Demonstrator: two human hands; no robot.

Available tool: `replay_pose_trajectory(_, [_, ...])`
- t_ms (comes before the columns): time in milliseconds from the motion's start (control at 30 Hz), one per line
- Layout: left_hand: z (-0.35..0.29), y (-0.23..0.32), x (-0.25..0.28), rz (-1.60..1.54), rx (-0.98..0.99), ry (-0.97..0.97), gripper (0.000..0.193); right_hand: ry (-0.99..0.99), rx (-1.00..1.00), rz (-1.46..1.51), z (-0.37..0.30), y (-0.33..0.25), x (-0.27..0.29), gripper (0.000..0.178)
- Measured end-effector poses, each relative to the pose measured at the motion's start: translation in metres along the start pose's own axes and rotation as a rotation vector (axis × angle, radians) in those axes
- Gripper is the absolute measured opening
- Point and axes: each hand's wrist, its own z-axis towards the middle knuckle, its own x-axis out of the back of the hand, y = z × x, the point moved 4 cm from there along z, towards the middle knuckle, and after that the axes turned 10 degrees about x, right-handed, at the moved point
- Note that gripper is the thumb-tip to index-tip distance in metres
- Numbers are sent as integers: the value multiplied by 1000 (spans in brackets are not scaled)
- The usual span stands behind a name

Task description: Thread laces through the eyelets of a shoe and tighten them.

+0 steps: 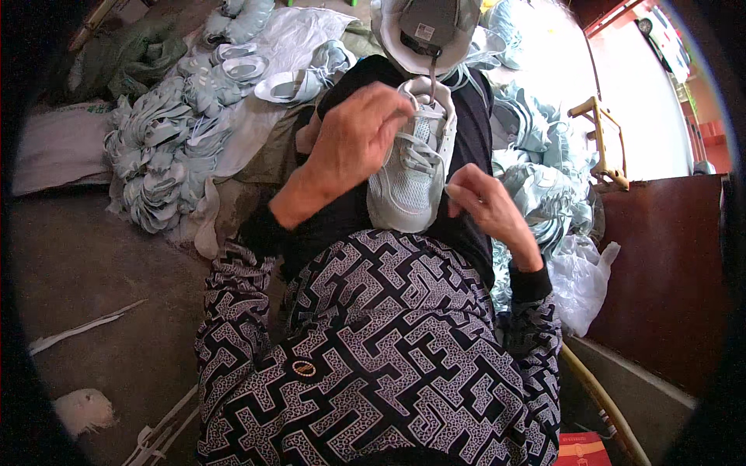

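Observation:
A pale grey-blue sneaker upper (410, 182) rests on my black-clad lap, its toe toward me. Flat shoelaces (422, 155) cross its tongue through part of the eyelets. My left hand (356, 138) is at the upper left of the shoe, fingers bent and closed near the upper eyelets; whatever it pinches is hidden. To the right of the toe, my right hand (488, 203) has thumb and fingers pressed together, with what looks like a lace end at the tips. Just beyond lies another pale upper (386, 39) with a dark grey lining and a small label.
Heaps of pale blue shoe uppers (167, 151) lie on white sheeting at the left, and more shoe uppers (544, 186) are piled at the right. A clear plastic bag (579, 283) sits beside a dark red panel (660, 272). A yellow frame (606, 147) stands there.

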Motion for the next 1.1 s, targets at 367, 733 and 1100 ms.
replay_pose_trajectory(367, [18,14,-54,660,-251,-330,12,224,443,143,86,-141,47,24])
replay_pose_trajectory(733, [25,-3,-49,689,-182,-612,23,370,214,384,55,-69,77,21])
replay_pose_trajectory(1100, [30,8,27,-648,284,-864,23,516,121,842,6,23,88,13])
